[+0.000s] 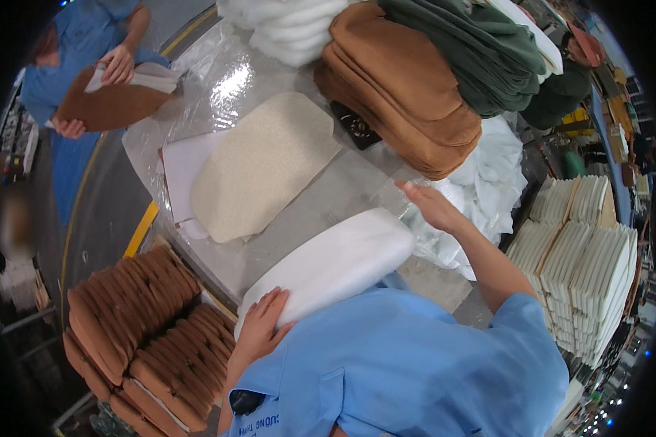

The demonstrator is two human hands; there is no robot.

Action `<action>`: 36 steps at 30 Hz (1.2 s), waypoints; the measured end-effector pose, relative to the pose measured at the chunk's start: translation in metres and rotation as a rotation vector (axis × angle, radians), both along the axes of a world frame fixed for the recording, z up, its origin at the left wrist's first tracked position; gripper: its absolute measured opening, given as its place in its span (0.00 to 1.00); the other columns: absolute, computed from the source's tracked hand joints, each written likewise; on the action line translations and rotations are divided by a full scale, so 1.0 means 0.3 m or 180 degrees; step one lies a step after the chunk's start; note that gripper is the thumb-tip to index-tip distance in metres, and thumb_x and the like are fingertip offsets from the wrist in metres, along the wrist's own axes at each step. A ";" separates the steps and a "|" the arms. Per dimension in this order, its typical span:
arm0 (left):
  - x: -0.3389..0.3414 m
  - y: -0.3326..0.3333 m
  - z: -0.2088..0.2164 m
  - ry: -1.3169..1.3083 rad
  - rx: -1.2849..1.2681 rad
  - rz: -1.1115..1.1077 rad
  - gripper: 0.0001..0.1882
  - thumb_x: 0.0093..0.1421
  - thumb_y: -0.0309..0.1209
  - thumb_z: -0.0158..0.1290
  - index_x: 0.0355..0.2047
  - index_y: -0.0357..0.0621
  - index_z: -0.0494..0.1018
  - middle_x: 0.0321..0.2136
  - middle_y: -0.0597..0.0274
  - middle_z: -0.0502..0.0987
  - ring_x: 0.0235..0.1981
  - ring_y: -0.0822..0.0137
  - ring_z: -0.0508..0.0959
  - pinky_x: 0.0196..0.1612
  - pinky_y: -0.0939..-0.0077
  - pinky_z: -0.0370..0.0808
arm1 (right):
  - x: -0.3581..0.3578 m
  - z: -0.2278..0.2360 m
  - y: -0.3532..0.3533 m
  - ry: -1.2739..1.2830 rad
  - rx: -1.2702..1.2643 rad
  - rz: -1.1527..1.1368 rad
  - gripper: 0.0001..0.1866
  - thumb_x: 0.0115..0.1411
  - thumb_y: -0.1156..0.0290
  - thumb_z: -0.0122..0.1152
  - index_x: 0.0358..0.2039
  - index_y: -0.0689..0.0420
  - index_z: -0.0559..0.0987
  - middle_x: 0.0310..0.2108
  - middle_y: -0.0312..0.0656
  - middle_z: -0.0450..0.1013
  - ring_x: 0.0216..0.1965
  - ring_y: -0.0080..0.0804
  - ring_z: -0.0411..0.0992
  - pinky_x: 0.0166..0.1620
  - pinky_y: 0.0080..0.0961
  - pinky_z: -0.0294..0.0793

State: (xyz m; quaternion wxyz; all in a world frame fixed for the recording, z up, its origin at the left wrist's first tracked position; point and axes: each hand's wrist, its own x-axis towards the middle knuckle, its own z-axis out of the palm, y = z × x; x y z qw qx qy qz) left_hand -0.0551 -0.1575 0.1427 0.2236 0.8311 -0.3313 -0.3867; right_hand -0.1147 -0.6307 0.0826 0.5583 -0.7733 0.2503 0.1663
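A thick white cushion (328,258) with rounded ends lies along the near edge of the table, against my body. My left hand (264,324) rests flat on its left end, fingers spread. My right hand (436,210) is raised past the cushion's right end with fingers stretched out and nothing visible in them. It is nearest to the stack of brown fabric covers (397,87) and some white fluffy filling in clear plastic (488,175). Farther in on the table lies a flat beige fabric piece (266,164), partly over white sheets (186,171).
Dark green fabric (466,54) and white batting (288,29) are piled at the table's far side. Brown cushions (138,313) stand packed at the left; stacked white pads (576,255) stand at the right. A co-worker (87,44) at the far left holds a brown cover (120,105).
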 end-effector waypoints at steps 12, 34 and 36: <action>-0.081 -0.031 -0.035 -0.0213 -0.0249 0.0063 0.36 0.70 0.45 0.58 0.72 0.44 0.63 0.72 0.41 0.62 0.71 0.36 0.63 0.74 0.48 0.60 | 0.185 -0.087 0.132 0.0734 0.0443 0.2358 0.41 0.79 0.41 0.34 0.76 0.63 0.59 0.80 0.50 0.48 0.80 0.48 0.46 0.78 0.40 0.51; 0.005 0.284 -0.049 0.1924 -0.1203 0.2153 0.41 0.73 0.58 0.47 0.78 0.51 0.55 0.78 0.58 0.56 0.80 0.56 0.49 0.80 0.59 0.46 | 0.023 -0.105 0.077 0.0961 0.0955 0.0006 0.40 0.77 0.41 0.44 0.77 0.58 0.58 0.76 0.52 0.55 0.76 0.42 0.55 0.76 0.40 0.54; -0.026 0.309 0.030 0.0912 -0.0552 0.1221 0.42 0.69 0.47 0.59 0.78 0.53 0.55 0.77 0.55 0.58 0.80 0.55 0.50 0.79 0.57 0.48 | 0.010 -0.075 0.067 0.1097 0.1297 -0.0365 0.41 0.77 0.41 0.47 0.77 0.58 0.56 0.75 0.51 0.58 0.73 0.44 0.60 0.72 0.41 0.63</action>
